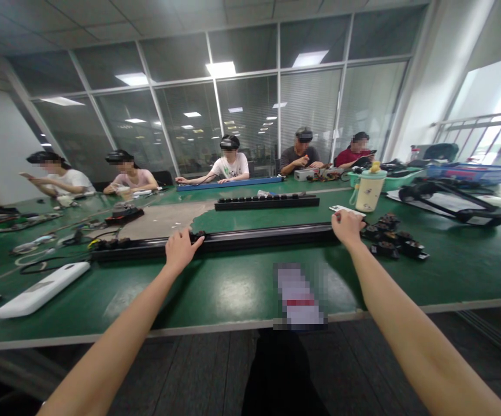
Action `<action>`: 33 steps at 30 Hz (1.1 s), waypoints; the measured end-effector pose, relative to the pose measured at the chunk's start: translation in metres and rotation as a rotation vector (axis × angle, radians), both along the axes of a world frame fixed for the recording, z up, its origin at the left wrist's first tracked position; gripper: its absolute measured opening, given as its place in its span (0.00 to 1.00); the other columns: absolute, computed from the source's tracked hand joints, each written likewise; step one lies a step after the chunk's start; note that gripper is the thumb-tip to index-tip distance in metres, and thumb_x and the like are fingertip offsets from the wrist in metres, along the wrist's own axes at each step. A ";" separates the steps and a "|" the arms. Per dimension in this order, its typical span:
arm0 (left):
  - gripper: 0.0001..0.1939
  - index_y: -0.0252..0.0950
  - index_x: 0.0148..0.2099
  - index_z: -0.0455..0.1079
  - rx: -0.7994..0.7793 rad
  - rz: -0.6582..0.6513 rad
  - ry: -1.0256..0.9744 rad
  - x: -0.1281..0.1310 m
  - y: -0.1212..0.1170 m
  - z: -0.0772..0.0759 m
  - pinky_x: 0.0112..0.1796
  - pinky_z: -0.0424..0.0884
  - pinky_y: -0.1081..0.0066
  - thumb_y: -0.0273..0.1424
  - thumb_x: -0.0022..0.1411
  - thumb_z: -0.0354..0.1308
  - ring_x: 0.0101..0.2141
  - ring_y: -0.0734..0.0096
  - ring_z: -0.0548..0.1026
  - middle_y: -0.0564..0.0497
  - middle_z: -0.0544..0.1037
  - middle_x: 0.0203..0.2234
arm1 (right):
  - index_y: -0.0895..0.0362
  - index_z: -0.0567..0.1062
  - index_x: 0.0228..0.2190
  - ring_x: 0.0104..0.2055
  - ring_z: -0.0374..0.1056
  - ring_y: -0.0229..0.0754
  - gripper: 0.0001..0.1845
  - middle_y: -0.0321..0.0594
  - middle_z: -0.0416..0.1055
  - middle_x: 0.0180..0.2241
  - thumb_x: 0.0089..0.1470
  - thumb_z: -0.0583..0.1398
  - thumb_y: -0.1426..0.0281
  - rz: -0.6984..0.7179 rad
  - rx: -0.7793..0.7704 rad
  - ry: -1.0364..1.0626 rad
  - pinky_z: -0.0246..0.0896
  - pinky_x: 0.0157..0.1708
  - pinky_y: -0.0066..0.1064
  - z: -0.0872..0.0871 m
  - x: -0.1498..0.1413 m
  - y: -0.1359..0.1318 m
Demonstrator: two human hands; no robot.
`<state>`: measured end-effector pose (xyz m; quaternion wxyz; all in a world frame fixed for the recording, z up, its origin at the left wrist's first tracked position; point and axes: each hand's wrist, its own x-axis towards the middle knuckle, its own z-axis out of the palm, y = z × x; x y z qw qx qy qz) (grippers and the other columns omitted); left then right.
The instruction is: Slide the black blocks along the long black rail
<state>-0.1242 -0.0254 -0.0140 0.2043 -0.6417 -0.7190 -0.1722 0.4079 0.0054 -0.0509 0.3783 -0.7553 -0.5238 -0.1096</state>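
A long black metal rail (267, 236) lies across the green table in front of me. My left hand (181, 249) is closed over it left of the middle, with the thumb beside a small black block (198, 235) on its top. At the rail's right end my right hand (346, 227) is curled around the tip; its fingertips are partly hidden. Several small dark blocks sit along the left stretch of the rail. Just right of my right hand lies a pile of black socket-like modules (395, 237).
Behind the rail is a second black strip (267, 202) with blocks on it. A lidded cup (370, 190) stands back right; a blurred phone-like thing (300, 297) lies at the near edge. A white long case (44, 289) is on the left. Several people sit across the table.
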 end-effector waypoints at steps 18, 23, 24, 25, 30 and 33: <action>0.24 0.40 0.62 0.72 0.009 -0.087 -0.134 0.003 -0.001 -0.006 0.55 0.68 0.57 0.46 0.72 0.51 0.55 0.50 0.73 0.37 0.74 0.54 | 0.60 0.78 0.46 0.55 0.57 0.63 0.22 0.58 0.71 0.52 0.65 0.49 0.65 0.041 -0.136 -0.025 0.54 0.51 0.53 0.002 -0.011 -0.003; 0.21 0.39 0.57 0.76 0.097 -0.122 -0.104 0.002 0.005 -0.008 0.59 0.65 0.55 0.43 0.70 0.54 0.60 0.49 0.68 0.37 0.70 0.57 | 0.59 0.79 0.47 0.55 0.58 0.63 0.21 0.58 0.71 0.52 0.65 0.49 0.65 0.041 -0.174 -0.043 0.55 0.51 0.53 0.003 -0.013 -0.001; 0.20 0.39 0.55 0.77 0.109 -0.130 -0.091 0.001 0.006 -0.008 0.60 0.64 0.55 0.43 0.70 0.54 0.60 0.49 0.67 0.37 0.69 0.58 | 0.59 0.79 0.47 0.55 0.58 0.63 0.21 0.57 0.70 0.52 0.66 0.49 0.64 0.041 -0.180 -0.045 0.55 0.51 0.53 0.003 -0.013 -0.001; 0.19 0.38 0.54 0.77 0.117 -0.138 -0.077 0.001 0.007 -0.008 0.60 0.64 0.54 0.42 0.70 0.55 0.60 0.49 0.67 0.37 0.70 0.58 | 0.58 0.79 0.47 0.55 0.58 0.63 0.21 0.57 0.70 0.52 0.66 0.49 0.64 0.042 -0.184 -0.047 0.55 0.51 0.53 0.003 -0.013 -0.001; 0.17 0.37 0.50 0.79 0.105 -0.171 -0.043 0.001 0.010 -0.002 0.60 0.63 0.53 0.41 0.68 0.56 0.59 0.49 0.68 0.37 0.72 0.57 | 0.59 0.79 0.46 0.55 0.58 0.63 0.21 0.57 0.71 0.50 0.65 0.49 0.65 0.060 -0.162 -0.045 0.54 0.51 0.52 0.003 -0.014 -0.003; 0.16 0.38 0.48 0.79 0.076 -0.203 -0.043 0.000 0.011 0.002 0.63 0.57 0.46 0.40 0.69 0.55 0.57 0.49 0.70 0.40 0.77 0.53 | 0.59 0.79 0.45 0.54 0.59 0.63 0.21 0.58 0.72 0.50 0.64 0.49 0.66 0.075 -0.133 -0.044 0.54 0.50 0.52 0.003 -0.015 -0.004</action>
